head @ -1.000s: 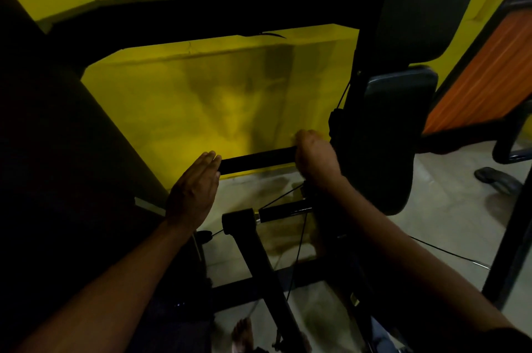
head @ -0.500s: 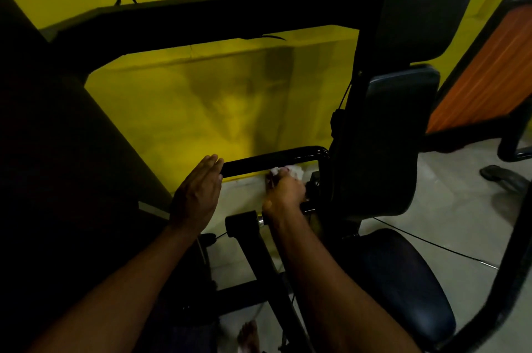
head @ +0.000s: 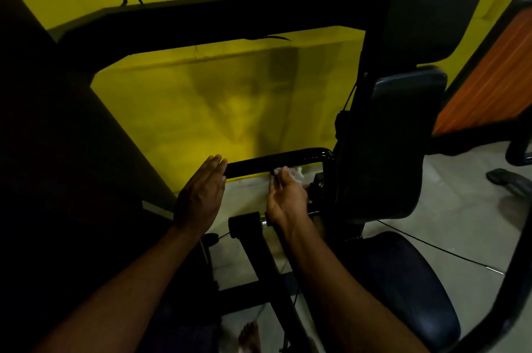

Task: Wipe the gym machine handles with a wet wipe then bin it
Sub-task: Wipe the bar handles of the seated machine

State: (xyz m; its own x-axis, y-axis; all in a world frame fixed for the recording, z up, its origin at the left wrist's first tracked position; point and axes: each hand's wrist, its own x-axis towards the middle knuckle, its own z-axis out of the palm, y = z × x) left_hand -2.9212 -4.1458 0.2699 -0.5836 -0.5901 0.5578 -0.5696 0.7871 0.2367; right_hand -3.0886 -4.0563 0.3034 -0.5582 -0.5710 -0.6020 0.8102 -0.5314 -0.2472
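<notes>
A wet wipe (head: 292,173) is held bunched in the right hand (head: 288,198), whose grip is curled shut round it, just beneath the glossy black upper handle (head: 259,164) of a gym machine set against a yellow wall (head: 178,110). Whether the wipe is touching the bar cannot be told in the dim light. The left hand (head: 201,194) is laid flat against the free end of that bar, its grip apart, fingers straight and nothing held. The lower handle (head: 263,220) is largely hidden behind the right wrist.

Several slips can be foreseen. Since the wipe is gathered into a small wad, only a narrow face is offered to the bar, so the top and far side may be left unwiped, and missed patches would be hard to spot in this gloom. A loose hold could let the wipe fall to the floor (head: 460,208) and be soiled. The bar is steadied by a flat palm alone and might shift under pressure. Knuckles could be knocked where the bar bends beside the back pad (head: 403,136). A thin cable (head: 431,247) trails past the seat (head: 403,295) and might be snagged underfoot. No bin is in view.
</notes>
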